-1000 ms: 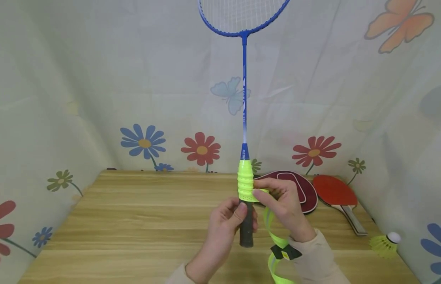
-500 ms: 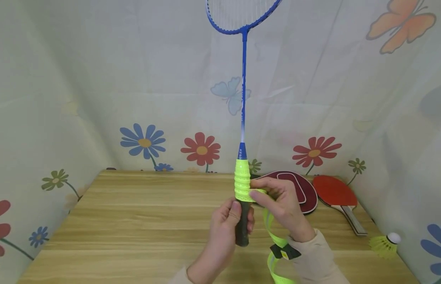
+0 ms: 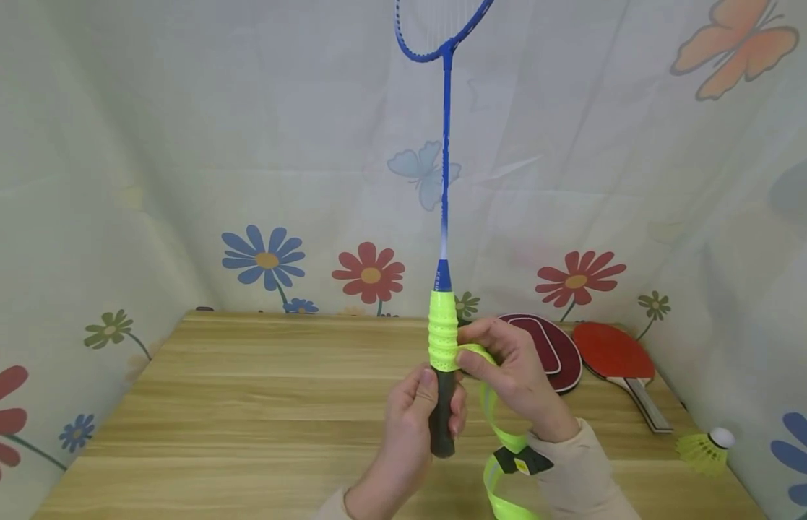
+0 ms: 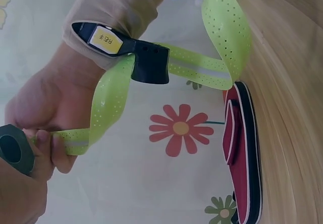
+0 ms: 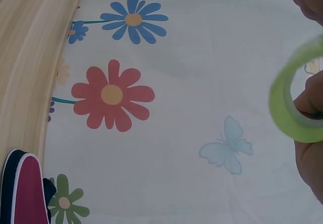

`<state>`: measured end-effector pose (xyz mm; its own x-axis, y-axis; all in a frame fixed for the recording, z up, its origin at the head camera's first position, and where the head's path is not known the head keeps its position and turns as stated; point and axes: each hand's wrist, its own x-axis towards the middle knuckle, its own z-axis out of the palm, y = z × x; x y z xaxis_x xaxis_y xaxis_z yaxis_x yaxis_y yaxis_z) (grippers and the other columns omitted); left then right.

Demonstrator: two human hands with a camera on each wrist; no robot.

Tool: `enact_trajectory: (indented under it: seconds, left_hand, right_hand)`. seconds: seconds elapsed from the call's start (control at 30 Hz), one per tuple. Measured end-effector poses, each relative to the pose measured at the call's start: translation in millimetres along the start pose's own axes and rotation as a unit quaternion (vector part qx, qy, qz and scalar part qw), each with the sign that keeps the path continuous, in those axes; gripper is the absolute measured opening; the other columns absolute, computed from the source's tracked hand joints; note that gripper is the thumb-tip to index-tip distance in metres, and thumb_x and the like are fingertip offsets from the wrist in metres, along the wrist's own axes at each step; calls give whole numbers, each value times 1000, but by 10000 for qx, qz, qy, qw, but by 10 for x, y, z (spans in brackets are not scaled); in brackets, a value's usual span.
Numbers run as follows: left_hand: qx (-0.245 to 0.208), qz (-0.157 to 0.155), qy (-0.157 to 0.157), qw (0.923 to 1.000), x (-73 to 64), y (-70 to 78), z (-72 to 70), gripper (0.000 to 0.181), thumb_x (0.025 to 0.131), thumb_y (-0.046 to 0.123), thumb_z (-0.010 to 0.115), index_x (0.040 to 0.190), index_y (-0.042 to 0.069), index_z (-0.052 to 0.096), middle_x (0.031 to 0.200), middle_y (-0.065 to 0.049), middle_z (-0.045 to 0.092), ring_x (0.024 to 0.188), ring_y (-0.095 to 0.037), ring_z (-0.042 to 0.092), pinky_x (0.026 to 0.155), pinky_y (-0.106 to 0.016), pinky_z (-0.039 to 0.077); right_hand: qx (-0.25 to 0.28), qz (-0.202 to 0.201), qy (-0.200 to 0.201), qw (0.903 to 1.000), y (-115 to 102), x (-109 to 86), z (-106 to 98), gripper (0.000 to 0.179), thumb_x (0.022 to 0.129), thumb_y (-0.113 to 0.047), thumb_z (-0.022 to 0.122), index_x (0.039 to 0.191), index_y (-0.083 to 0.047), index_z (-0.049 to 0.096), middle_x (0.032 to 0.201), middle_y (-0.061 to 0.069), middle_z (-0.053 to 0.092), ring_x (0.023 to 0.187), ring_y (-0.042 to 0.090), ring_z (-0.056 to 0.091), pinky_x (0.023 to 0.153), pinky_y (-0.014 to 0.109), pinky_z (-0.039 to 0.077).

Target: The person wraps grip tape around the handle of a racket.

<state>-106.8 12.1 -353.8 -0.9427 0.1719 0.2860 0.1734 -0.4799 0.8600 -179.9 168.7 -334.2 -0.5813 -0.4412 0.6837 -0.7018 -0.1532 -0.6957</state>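
In the head view a blue badminton racket [image 3: 446, 130] stands nearly upright, its head partly above the frame. My left hand [image 3: 406, 422] grips the black lower handle [image 3: 443, 426], thumb toward me. Neon yellow-green overgrip tape [image 3: 443, 325] covers the upper handle in ridged turns. Just right of it, my right hand [image 3: 519, 372] pinches the tape strip between thumb and fingers. From there the loose strip [image 3: 495, 419] hangs past my right wrist. The left wrist view shows the handle's butt end [image 4: 11, 149] and the perforated tape [image 4: 110, 100]; in the right wrist view the tape curves in a loop [image 5: 282, 103].
Behind my right hand lies a dark red paddle case [image 3: 555, 347] on the wooden table [image 3: 279, 404]. A red table tennis paddle [image 3: 613, 350] and a yellow shuttlecock [image 3: 705, 448] lie farther right. Flower-printed fabric [image 3: 279, 144] encloses the back and sides.
The racket has turned about its long axis, so its head looks narrower, and its handle has shifted slightly left. Both hands keep their hold; the tape by my right fingers now bows upward.
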Motion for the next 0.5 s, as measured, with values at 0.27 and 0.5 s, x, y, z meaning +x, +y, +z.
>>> enact_trajectory:
  seconds: [0.27,0.5]
  left_hand:
    - [-56,17,-111,9999,-38,-37,3,42,108,30,30,100,-8,48,66,0,52,50,-9,47,49,-21,42]
    - [-641,-95,-708,9954,-62,-65,-27,40,108,32,24,94,4,49,62,6,49,46,-7,44,44,-19,39]
  right_hand:
    - [181,-143,-396,9989,124,-32,1,16,96,-10,61,102,5,61,93,-3,68,70,12,61,60,27,53]
    - [296,-145,-656,9973,142,-38,11,17,95,-15,63,104,0,65,95,-2,69,77,13,62,68,28,54]
